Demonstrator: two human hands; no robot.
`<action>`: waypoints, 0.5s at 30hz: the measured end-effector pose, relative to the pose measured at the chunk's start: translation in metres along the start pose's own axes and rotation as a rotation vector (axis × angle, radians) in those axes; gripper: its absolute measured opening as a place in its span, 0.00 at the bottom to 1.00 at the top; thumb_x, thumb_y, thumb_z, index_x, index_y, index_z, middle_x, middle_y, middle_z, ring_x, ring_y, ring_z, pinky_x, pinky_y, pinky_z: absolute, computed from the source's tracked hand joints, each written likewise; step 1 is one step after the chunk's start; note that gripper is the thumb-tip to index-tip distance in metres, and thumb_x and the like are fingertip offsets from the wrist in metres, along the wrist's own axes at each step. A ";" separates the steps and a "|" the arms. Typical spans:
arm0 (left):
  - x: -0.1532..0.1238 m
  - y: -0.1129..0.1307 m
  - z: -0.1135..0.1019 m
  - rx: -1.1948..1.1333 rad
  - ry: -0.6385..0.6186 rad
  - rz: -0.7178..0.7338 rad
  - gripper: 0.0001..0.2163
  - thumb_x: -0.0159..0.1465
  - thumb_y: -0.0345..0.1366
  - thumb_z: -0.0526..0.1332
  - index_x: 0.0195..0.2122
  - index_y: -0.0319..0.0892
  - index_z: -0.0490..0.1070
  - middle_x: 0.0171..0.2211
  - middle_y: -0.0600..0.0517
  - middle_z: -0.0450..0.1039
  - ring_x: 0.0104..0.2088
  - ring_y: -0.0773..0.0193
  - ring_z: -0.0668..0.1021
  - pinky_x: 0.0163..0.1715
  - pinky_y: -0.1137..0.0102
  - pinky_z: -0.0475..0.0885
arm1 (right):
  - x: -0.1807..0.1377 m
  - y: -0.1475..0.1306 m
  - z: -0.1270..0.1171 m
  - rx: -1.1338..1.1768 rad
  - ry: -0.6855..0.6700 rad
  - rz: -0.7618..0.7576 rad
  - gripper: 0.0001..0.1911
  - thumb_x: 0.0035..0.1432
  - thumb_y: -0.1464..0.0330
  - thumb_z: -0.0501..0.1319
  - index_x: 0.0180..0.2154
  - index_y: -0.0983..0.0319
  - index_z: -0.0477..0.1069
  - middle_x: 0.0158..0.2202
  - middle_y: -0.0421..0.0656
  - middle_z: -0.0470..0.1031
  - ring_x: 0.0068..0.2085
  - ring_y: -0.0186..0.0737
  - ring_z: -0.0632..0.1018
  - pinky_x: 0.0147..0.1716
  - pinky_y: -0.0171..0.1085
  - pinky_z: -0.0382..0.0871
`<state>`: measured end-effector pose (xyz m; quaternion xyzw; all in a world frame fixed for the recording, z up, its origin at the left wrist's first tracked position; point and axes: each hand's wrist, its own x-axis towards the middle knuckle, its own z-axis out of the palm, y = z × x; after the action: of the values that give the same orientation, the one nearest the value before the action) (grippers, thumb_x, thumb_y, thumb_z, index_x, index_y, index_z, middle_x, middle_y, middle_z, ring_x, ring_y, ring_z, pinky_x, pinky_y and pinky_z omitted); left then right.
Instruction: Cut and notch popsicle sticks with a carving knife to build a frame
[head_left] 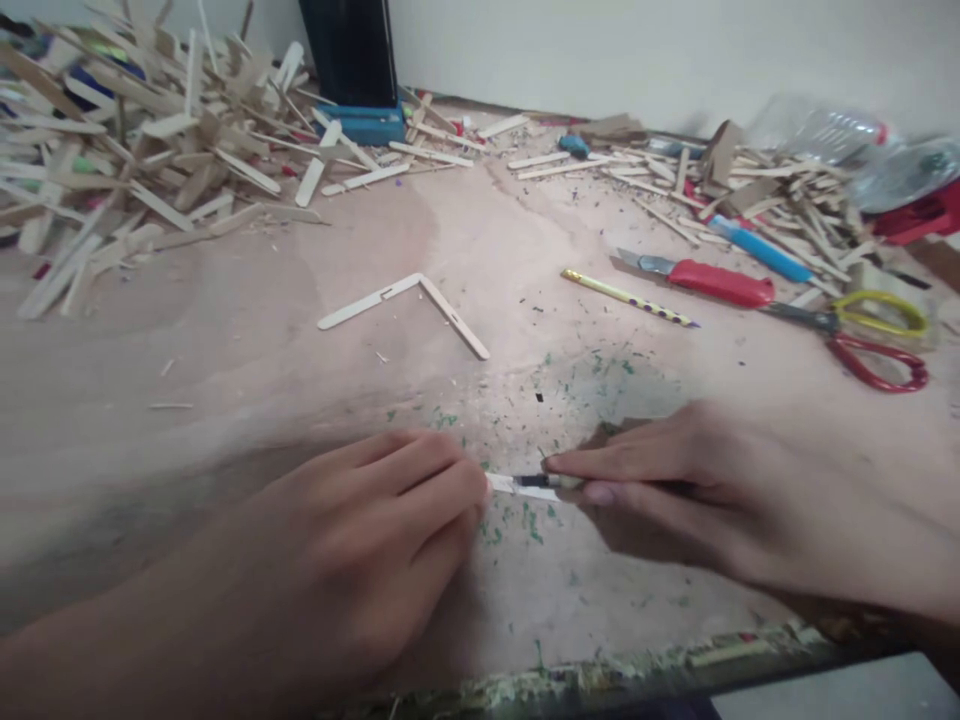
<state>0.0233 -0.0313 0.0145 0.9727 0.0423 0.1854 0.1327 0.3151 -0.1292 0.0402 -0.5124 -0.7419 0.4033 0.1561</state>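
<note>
My left hand (360, 560) lies near the front edge of the table, fingers curled down onto one end of a small pale wooden stick (525, 487) and pressing it flat. My right hand (675, 500) comes in from the right with fingers pinched round a thin dark-tipped tool (551, 481), whose tip rests on the stick. Most of the tool is hidden inside the hand. Two ice-cream sticks joined in an L shape (409, 305) lie further back on the table.
A big heap of wooden sticks (127, 150) fills the back left, a smaller heap (757, 185) the back right. A red-handled knife (705, 282), a yellow pencil (626, 297), scissors (870, 335) and a blue cutter (761, 250) lie at the right. A dark box (352, 60) stands at the back.
</note>
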 end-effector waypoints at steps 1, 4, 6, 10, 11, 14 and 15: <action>0.001 0.000 -0.001 0.003 0.005 0.000 0.32 0.89 0.27 0.40 0.34 0.44 0.78 0.37 0.52 0.83 0.38 0.60 0.79 0.46 0.63 0.76 | 0.000 0.001 -0.001 0.023 -0.026 -0.014 0.17 0.86 0.69 0.60 0.62 0.60 0.88 0.38 0.40 0.89 0.33 0.32 0.85 0.34 0.30 0.77; 0.003 0.001 -0.003 0.012 -0.003 -0.008 0.31 0.90 0.27 0.41 0.35 0.43 0.79 0.37 0.52 0.83 0.39 0.60 0.80 0.46 0.64 0.76 | -0.001 0.002 -0.001 0.009 -0.025 -0.064 0.17 0.87 0.70 0.60 0.62 0.63 0.87 0.38 0.41 0.88 0.35 0.33 0.84 0.36 0.31 0.75; 0.004 0.002 -0.004 0.024 -0.005 -0.012 0.30 0.89 0.26 0.41 0.36 0.42 0.79 0.38 0.52 0.83 0.39 0.60 0.80 0.46 0.64 0.76 | -0.002 0.002 0.001 -0.021 -0.006 -0.081 0.16 0.86 0.70 0.59 0.60 0.64 0.87 0.37 0.41 0.87 0.34 0.33 0.83 0.34 0.32 0.73; 0.001 0.002 -0.004 0.038 -0.019 0.024 0.26 0.88 0.25 0.46 0.38 0.40 0.81 0.39 0.50 0.83 0.40 0.59 0.80 0.46 0.64 0.77 | -0.002 0.001 0.004 0.017 0.004 -0.052 0.18 0.88 0.67 0.58 0.53 0.62 0.88 0.35 0.41 0.86 0.31 0.33 0.82 0.32 0.33 0.70; 0.000 0.001 -0.003 0.044 -0.025 0.034 0.25 0.88 0.26 0.47 0.39 0.40 0.81 0.40 0.49 0.83 0.40 0.59 0.79 0.46 0.64 0.77 | -0.001 0.000 0.004 0.035 0.004 -0.035 0.18 0.88 0.66 0.58 0.52 0.61 0.89 0.34 0.41 0.86 0.30 0.33 0.81 0.31 0.33 0.69; -0.002 0.002 0.000 0.065 -0.028 0.030 0.23 0.87 0.26 0.49 0.40 0.40 0.81 0.41 0.49 0.83 0.41 0.58 0.79 0.47 0.64 0.77 | 0.000 0.001 0.005 0.076 0.001 -0.004 0.18 0.87 0.66 0.59 0.51 0.61 0.89 0.33 0.41 0.86 0.29 0.33 0.79 0.30 0.33 0.67; -0.002 0.003 0.001 0.060 -0.012 0.028 0.24 0.88 0.26 0.47 0.39 0.40 0.81 0.40 0.49 0.83 0.40 0.58 0.79 0.46 0.64 0.76 | 0.000 0.001 0.006 0.085 -0.002 -0.001 0.17 0.87 0.66 0.60 0.52 0.61 0.89 0.33 0.41 0.86 0.29 0.33 0.79 0.30 0.33 0.67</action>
<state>0.0220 -0.0344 0.0138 0.9779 0.0335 0.1799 0.1011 0.3122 -0.1320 0.0358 -0.5044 -0.7245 0.4349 0.1775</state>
